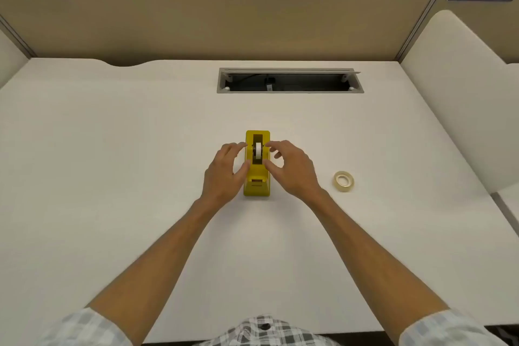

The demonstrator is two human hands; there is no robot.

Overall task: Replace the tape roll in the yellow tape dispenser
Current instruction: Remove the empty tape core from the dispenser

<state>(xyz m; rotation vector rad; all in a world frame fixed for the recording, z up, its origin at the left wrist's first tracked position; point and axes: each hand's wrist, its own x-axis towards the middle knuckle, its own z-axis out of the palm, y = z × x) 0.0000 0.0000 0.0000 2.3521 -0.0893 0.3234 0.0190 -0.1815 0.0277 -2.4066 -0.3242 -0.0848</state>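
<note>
The yellow tape dispenser (pixel 257 185) stands in the middle of the desk, its cutter end toward me. A white tape roll (pixel 258 150) sits upright in its slot. My left hand (pixel 224 173) is against the dispenser's left side, thumb touching its flank and fingertips at the top edge by the roll. My right hand (pixel 292 168) mirrors it on the right side, fingers spread, fingertips reaching the roll's hub. Neither hand has closed on the roll. A second, clear tape roll (pixel 343 181) lies flat on the desk to the right, apart from both hands.
The pale desk (pixel 112 166) has an open cable tray (pixel 289 82) at the back centre. A beige partition (pixel 224 14) closes off the far edge, and a cream side divider (pixel 466 98) stands at the right.
</note>
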